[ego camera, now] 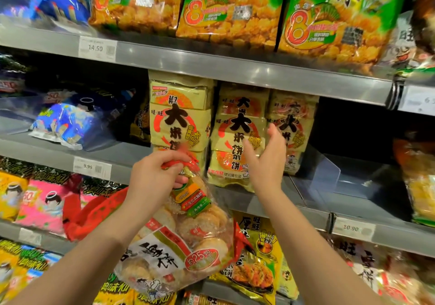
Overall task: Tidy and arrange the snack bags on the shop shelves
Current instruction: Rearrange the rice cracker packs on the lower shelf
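My left hand (154, 176) grips the red top seam of a clear bag of round rice crackers (179, 241), which hangs in front of the lower shelves. My right hand (267, 161) is raised with fingers spread, just in front of the middle one of three beige rice-cracker bags (235, 135) standing upright on the middle shelf (313, 201). Whether it touches that bag is unclear. The left beige bag (180, 113) and the right beige bag (293, 125) stand beside it.
Green-and-orange snack bags (230, 12) fill the top shelf. A blue bag (66, 125) lies at the left of the middle shelf. A clear divider (327, 170) stands right of the beige bags, with bare shelf beyond. Yellow and pink bags (40, 198) line the lower shelves.
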